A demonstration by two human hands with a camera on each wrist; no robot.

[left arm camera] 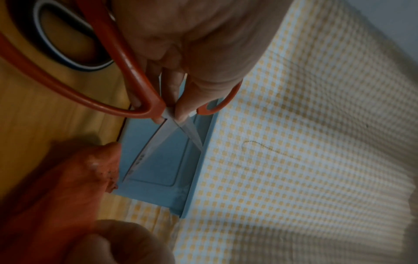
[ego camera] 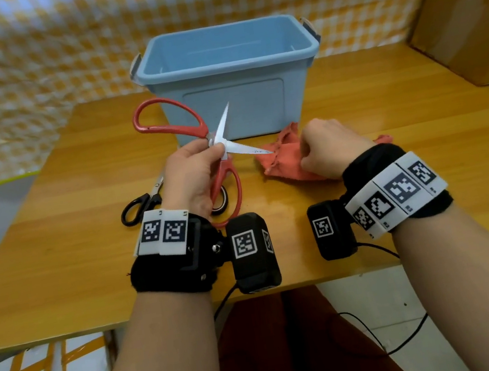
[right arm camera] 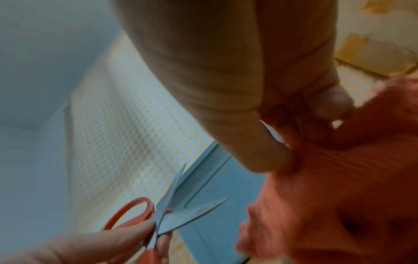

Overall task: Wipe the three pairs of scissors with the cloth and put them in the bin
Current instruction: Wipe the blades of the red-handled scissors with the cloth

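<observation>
My left hand (ego camera: 198,167) pinches the red-handled scissors (ego camera: 181,127) at the pivot and holds them above the table with the blades spread wide. One blade points up in front of the blue bin (ego camera: 228,58), the other points right toward the orange-red cloth (ego camera: 284,159). My right hand (ego camera: 327,148) grips that cloth, which rests on the table just right of the blade tip. In the left wrist view the red scissors (left arm camera: 144,100) and cloth (left arm camera: 56,187) show; in the right wrist view my fingers (right arm camera: 267,157) pinch the cloth (right arm camera: 328,196). Black-handled scissors (ego camera: 139,204) lie on the table at left.
A black and white loop (ego camera: 220,202), perhaps another scissor handle, lies under my left hand. The wooden table (ego camera: 382,91) backs onto a yellow checked curtain (ego camera: 21,60). A cardboard box (ego camera: 465,2) stands at the right rear.
</observation>
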